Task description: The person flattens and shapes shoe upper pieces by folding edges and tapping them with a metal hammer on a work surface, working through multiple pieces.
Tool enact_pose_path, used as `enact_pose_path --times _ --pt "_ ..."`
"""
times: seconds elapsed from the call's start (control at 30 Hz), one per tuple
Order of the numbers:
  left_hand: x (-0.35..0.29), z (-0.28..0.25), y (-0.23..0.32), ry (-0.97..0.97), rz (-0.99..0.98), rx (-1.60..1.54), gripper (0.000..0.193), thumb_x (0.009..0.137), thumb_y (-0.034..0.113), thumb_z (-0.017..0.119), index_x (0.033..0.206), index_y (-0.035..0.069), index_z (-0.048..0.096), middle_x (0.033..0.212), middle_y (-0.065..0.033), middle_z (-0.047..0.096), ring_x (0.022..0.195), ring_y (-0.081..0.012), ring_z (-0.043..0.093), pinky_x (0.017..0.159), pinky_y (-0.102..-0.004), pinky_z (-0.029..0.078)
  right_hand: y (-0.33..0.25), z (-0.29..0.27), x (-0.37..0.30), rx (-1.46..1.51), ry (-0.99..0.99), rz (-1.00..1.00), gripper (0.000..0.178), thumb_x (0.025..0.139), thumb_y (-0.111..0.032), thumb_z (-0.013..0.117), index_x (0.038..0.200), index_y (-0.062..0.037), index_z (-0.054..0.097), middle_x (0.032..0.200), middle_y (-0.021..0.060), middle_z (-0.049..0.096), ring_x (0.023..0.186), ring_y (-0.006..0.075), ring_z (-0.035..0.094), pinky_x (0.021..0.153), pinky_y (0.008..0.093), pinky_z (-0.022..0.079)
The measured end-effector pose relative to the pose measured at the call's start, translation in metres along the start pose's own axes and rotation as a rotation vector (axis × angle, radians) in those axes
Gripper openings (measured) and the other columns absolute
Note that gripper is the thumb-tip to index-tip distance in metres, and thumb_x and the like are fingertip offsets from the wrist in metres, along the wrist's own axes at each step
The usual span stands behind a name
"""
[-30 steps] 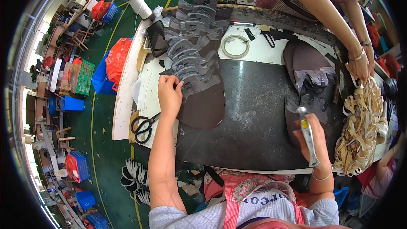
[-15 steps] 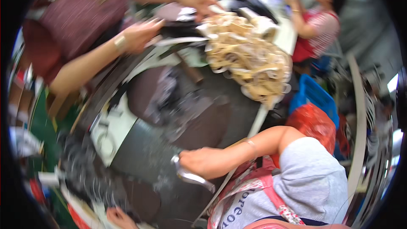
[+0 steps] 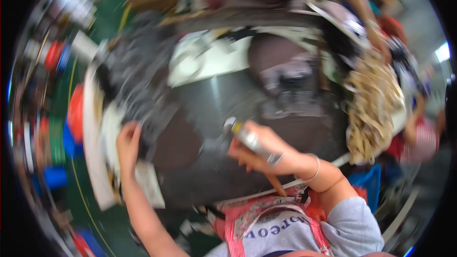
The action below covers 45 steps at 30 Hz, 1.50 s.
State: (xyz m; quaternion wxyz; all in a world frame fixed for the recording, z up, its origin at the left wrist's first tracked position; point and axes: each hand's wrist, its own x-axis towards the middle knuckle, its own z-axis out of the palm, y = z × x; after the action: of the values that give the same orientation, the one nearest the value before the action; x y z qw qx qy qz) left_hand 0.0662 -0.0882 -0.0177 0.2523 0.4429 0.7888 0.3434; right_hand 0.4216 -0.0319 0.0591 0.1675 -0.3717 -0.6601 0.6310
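In my right hand (image 3: 266,150) is a hammer with a curved silver metal head (image 3: 247,135); its wooden handle (image 3: 275,184) sticks out below my fist. The hand is over the dark work table (image 3: 214,138), and the hammer head is blurred. My left hand (image 3: 127,145) is at the table's left side, fingers partly spread, with nothing visible between them. Beside it is a heap of dark grey, shiny pieces (image 3: 140,66). A dark brown flat piece (image 3: 178,143) lies between my hands. More brown pieces, one rounded (image 3: 273,54) and one wide (image 3: 297,133), lie farther right.
A pile of cream-coloured strips (image 3: 373,109) sits at the table's right. White sheets (image 3: 209,59) lie at the back. Another person's arm (image 3: 359,0) reaches in at the upper right. A blue crate (image 3: 369,185) stands beside my right arm.
My view has swung left, so the table appears shifted to the right. My left hand has come further into view. The hammer stays in my right hand, now tilted with its handle showing.
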Motion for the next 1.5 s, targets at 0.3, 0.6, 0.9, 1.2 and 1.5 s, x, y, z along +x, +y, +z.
enact_pose_path --times 0.3,0.6,0.9,1.2,1.5 --pt "0.024 -0.023 -0.023 0.009 -0.051 -0.15 0.017 0.088 0.013 0.068 0.096 -0.001 0.068 0.082 -0.0029 0.066 0.071 -0.0078 0.057 0.064 -0.022 0.046 -0.008 0.094 0.164 -0.425 0.044 -0.321 0.034 0.079 -0.009 0.076 0.101 0.0024 0.053 0.086 0.0122 0.066 0.079 0.0185 0.066 0.066 0.0319 0.053" --pt "0.032 -0.024 -0.017 -0.056 -0.135 -0.434 0.022 0.075 0.001 0.072 0.096 -0.004 0.067 0.085 -0.0099 0.07 0.076 -0.0137 0.065 0.071 -0.0255 0.052 -0.017 0.131 0.215 -0.631 -0.046 -0.467 0.034 0.067 0.002 0.073 0.092 0.0072 0.05 0.095 0.03 0.06 0.094 0.0453 0.059 0.077 0.0482 0.047" --pt "0.031 -0.016 -0.034 0.084 0.002 -0.27 0.019 0.072 -0.007 0.065 0.091 -0.003 0.065 0.077 -0.0077 0.067 0.073 -0.0136 0.064 0.068 -0.0281 0.049 -0.012 0.148 0.234 -0.891 -0.053 -0.679 0.032 0.062 0.003 0.068 0.091 0.0051 0.053 0.09 0.0242 0.062 0.084 0.0415 0.06 0.073 0.048 0.05" --pt "0.033 -0.023 -0.024 0.08 0.186 0.014 0.018 0.067 -0.006 0.072 0.082 -0.003 0.062 0.071 -0.01 0.066 0.068 -0.0125 0.063 0.062 -0.0268 0.049 -0.019 0.137 0.217 -0.705 -0.195 -0.789 0.035 0.065 0.007 0.065 0.095 0.0035 0.047 0.091 0.0232 0.057 0.091 0.0438 0.053 0.078 0.0479 0.045" --pt "0.041 -0.019 -0.035 0.098 0.207 -0.148 0.011 0.071 -0.007 0.069 0.078 -0.002 0.061 0.069 -0.0045 0.066 0.062 -0.0081 0.058 0.058 -0.0231 0.046 -0.029 0.127 0.186 -0.707 -0.261 -0.802 0.041 0.064 0.008 0.065 0.101 0.0044 0.046 0.097 0.0219 0.055 0.092 0.042 0.059 0.076 0.0471 0.049"
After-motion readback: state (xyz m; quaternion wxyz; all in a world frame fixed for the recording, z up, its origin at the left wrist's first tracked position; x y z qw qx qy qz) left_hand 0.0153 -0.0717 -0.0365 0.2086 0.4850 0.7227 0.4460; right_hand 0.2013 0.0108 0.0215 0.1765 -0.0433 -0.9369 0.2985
